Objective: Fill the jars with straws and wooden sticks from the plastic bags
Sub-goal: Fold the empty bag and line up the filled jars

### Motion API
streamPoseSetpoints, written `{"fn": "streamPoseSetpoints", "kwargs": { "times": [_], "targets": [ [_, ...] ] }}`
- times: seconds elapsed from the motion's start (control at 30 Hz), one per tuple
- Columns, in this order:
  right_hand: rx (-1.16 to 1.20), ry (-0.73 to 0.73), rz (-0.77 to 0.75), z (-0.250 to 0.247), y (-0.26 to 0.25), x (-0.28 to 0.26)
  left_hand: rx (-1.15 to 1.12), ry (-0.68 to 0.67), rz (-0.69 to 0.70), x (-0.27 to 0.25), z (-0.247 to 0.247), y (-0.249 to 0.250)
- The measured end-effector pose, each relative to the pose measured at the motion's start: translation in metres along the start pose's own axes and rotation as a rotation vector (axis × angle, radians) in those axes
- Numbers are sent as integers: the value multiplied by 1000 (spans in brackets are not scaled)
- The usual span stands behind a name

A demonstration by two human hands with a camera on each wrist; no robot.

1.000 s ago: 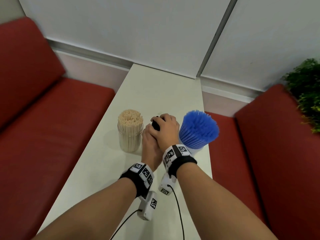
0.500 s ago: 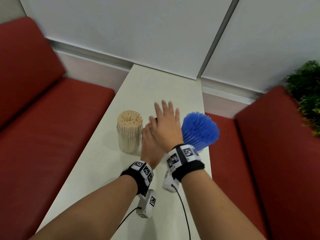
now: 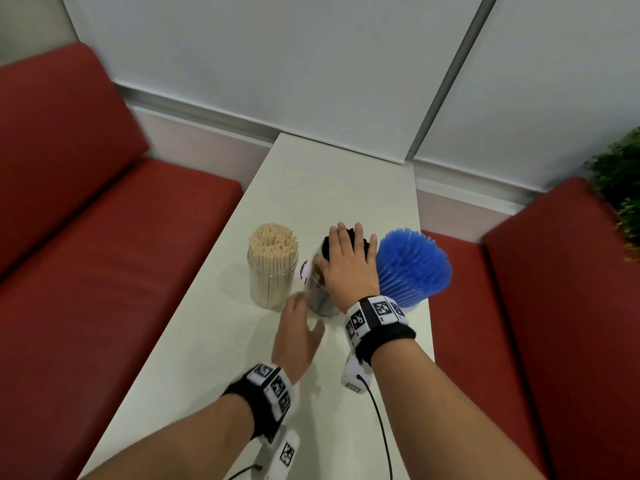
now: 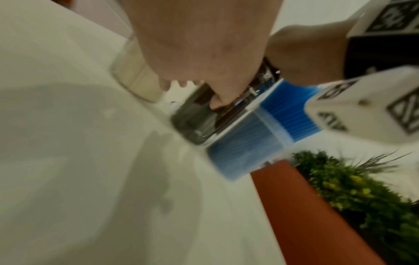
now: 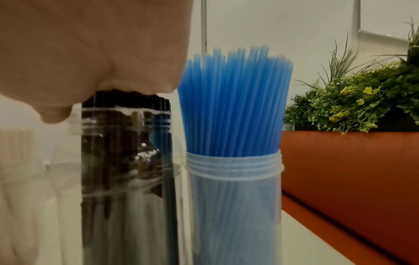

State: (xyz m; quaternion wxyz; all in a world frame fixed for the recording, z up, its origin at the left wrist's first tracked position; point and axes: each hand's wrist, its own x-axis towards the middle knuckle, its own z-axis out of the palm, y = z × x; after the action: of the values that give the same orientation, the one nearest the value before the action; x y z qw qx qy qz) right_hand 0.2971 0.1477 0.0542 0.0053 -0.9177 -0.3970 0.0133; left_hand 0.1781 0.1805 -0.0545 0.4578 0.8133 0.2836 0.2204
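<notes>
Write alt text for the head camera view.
A right hand presses flat on black straws in a clear jar on a pale table, between a jar of wooden sticks and a jar of blue straws. The left hand hovers open nearby.

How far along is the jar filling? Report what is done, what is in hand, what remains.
Done, by the look of it: the jar of wooden sticks and the jar of blue straws stand packed full. In hand: the right hand lies flat on the black straws in the middle jar, while the left hand is open beside its base. Left: probably only seating those; no bags are in view.
</notes>
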Motion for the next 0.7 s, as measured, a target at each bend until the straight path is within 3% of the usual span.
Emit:
{"fn": "streamPoseSetpoints", "kwargs": {
  "times": [0.1, 0.17, 0.27, 0.43, 0.5, 0.6, 0.7],
  "targets": [
    [76, 120, 4, -12, -15, 1, 31, 177, -106, -21, -27, -48],
    [272, 265, -98, -19, -35, 4, -20, 294, -201, -9, -47, -63],
    [446, 297, -177, -18, -77, 20, -111, 178, -292, 30, -70, -57],
    [420, -17, 158, 16, -125, 57, -494, -35, -53, 90, -86, -22],
    [345, 56, 154, 33, -129, 60, -351, 35, 76, 97, -84, -26],
    [339, 253, 90, 45, -124, 61, -445, 26, 23, 97, -86, -34],
    [416, 201, -6, 32, -113, 65, -374, 6, -24, 100, -91, -31]
  ]
}}
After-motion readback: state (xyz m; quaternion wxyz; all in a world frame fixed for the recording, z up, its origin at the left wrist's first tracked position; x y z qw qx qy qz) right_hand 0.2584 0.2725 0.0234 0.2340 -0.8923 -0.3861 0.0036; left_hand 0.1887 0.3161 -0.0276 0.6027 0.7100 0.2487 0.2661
